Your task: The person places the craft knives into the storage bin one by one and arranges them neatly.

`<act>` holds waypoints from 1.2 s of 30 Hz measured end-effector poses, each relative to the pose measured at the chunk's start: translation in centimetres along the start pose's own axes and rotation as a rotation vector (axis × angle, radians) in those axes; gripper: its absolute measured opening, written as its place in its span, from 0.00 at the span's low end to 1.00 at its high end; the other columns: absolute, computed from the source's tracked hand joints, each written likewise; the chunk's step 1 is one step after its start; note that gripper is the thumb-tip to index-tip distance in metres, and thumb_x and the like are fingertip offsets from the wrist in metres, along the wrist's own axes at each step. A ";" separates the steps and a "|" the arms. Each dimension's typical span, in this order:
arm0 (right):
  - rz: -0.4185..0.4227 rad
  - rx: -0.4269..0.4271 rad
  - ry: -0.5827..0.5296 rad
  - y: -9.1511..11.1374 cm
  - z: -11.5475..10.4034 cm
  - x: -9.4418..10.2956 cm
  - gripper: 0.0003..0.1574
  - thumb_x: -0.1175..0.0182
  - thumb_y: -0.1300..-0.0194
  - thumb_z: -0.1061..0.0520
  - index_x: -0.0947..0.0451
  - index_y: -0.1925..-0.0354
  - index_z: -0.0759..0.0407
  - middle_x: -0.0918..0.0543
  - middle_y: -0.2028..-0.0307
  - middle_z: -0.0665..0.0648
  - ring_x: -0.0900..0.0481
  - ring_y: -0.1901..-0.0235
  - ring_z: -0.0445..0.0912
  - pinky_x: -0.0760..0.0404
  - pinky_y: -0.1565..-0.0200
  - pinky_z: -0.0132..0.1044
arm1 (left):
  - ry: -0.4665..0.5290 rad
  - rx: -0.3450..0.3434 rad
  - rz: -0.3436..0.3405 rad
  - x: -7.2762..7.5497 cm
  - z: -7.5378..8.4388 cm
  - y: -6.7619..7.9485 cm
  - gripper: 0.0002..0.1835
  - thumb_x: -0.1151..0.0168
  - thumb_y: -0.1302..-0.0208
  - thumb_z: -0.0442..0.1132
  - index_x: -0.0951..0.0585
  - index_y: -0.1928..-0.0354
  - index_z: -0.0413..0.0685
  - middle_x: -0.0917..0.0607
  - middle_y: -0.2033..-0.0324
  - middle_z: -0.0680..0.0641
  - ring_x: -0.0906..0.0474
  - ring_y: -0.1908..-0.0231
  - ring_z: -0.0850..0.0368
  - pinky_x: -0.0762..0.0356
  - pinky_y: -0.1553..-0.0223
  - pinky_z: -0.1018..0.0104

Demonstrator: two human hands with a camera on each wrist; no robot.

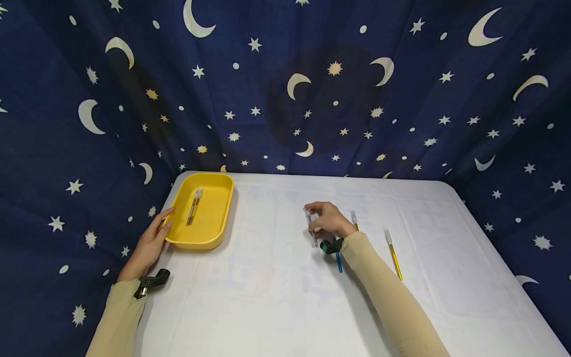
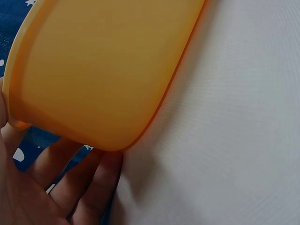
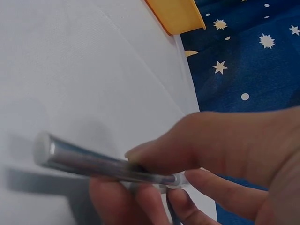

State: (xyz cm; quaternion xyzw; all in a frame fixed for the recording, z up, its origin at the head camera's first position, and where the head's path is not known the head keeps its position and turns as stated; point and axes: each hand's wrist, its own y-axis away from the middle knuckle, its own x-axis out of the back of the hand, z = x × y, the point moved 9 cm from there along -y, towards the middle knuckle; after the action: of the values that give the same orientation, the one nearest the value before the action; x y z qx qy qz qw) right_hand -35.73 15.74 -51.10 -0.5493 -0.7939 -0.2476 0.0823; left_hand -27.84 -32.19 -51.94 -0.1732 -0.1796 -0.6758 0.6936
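My right hand [image 1: 329, 219] pinches a silver pen [image 3: 89, 157] with a clear cap between thumb and fingers, a little over the white table. In the right wrist view the pen's pale rounded end points left. At the left, my left hand [image 1: 150, 244] holds the near left corner of a yellow tray [image 1: 213, 245], thumb at the rim and fingers against the outer wall. Clear-capped pens [image 1: 194, 207] with gold and dark barrels lie together inside the tray. Close to my right wrist are a blue pen [image 1: 339, 262] and a gold pen [image 1: 354, 219], both partly hidden.
Farther right on the white tablecloth [image 1: 267, 297] lies another gold pen [image 1: 393, 255] with a clear cap. A dark blue curtain [image 1: 267, 89] with moons and stars rises behind the table and along both sides. The tray stands near the table's back left corner.
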 end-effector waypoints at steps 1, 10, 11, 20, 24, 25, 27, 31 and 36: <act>0.000 -0.003 -0.002 0.0 0.0 0.1 0.47 0.30 0.42 0.76 0.26 0.24 0.66 0.26 0.33 0.71 0.19 0.61 0.55 0.11 0.70 0.41 | 0.001 0.001 -0.001 0.0 0.0 0.0 0.32 0.57 0.08 0.52 0.43 0.12 0.53 0.49 0.13 0.36 0.52 0.17 0.30 0.50 0.21 0.30; -0.008 -0.033 -0.046 -0.2 0.4 0.2 0.47 0.31 0.40 0.77 0.27 0.23 0.66 0.27 0.33 0.72 0.19 0.67 0.52 0.12 0.70 0.39 | 0.005 -0.005 0.000 -0.1 -0.1 -0.1 0.32 0.57 0.08 0.52 0.43 0.12 0.51 0.49 0.13 0.37 0.49 0.17 0.32 0.48 0.21 0.32; -0.008 -0.034 -0.050 -0.2 0.5 0.2 0.47 0.31 0.40 0.77 0.27 0.23 0.66 0.28 0.33 0.72 0.19 0.68 0.52 0.12 0.70 0.39 | 0.004 -0.008 0.000 -0.1 -0.1 -0.2 0.32 0.57 0.08 0.52 0.43 0.12 0.51 0.48 0.13 0.37 0.49 0.17 0.32 0.48 0.21 0.33; 0.009 -0.045 -0.106 -0.1 1.1 0.2 0.53 0.31 0.39 0.79 0.33 0.19 0.63 0.30 0.33 0.72 0.18 0.66 0.53 0.11 0.70 0.41 | 0.006 -0.007 -0.006 -0.2 -0.1 -0.2 0.33 0.57 0.09 0.53 0.43 0.12 0.51 0.48 0.14 0.36 0.49 0.17 0.32 0.48 0.22 0.30; 0.011 -0.033 -0.139 0.3 1.0 0.1 0.55 0.30 0.39 0.80 0.35 0.18 0.63 0.30 0.33 0.72 0.18 0.66 0.54 0.10 0.69 0.42 | 0.007 0.001 -0.008 -0.2 -0.1 -0.2 0.33 0.57 0.09 0.53 0.44 0.12 0.52 0.49 0.13 0.37 0.49 0.17 0.32 0.47 0.22 0.31; 0.010 -0.025 -0.145 0.4 0.9 0.1 0.55 0.30 0.40 0.79 0.34 0.18 0.63 0.30 0.34 0.72 0.17 0.67 0.53 0.10 0.68 0.42 | 0.005 0.001 -0.007 -0.2 -0.1 -0.2 0.32 0.57 0.09 0.53 0.44 0.12 0.52 0.49 0.13 0.37 0.49 0.17 0.32 0.48 0.22 0.31; 0.002 -0.003 -0.157 0.6 0.6 0.0 0.55 0.29 0.40 0.79 0.34 0.18 0.63 0.30 0.33 0.72 0.17 0.69 0.53 0.09 0.66 0.44 | 0.003 0.000 -0.006 -0.1 -0.1 -0.2 0.32 0.57 0.09 0.53 0.43 0.12 0.53 0.48 0.13 0.37 0.49 0.17 0.32 0.48 0.21 0.31; -0.033 0.064 -0.185 1.3 -0.5 -0.3 0.53 0.29 0.37 0.76 0.35 0.18 0.64 0.30 0.31 0.73 0.15 0.68 0.52 0.09 0.62 0.46 | 0.002 -0.007 -0.005 -0.1 -0.1 -0.2 0.32 0.57 0.09 0.53 0.43 0.12 0.52 0.48 0.13 0.37 0.50 0.17 0.32 0.48 0.21 0.31; -0.077 0.128 -0.247 2.1 -1.9 -0.9 0.53 0.28 0.36 0.75 0.37 0.17 0.66 0.31 0.30 0.74 0.13 0.63 0.53 0.08 0.59 0.48 | 0.001 -0.013 -0.002 0.0 -0.1 -0.2 0.32 0.57 0.08 0.53 0.44 0.12 0.52 0.49 0.13 0.36 0.50 0.17 0.31 0.49 0.21 0.30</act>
State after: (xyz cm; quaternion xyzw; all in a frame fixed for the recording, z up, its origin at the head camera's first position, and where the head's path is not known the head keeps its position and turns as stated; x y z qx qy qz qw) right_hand -33.79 14.62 -49.16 -0.5381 -0.8327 -0.1301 0.0092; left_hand -28.00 -32.28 -52.05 -0.1772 -0.1747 -0.6778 0.6918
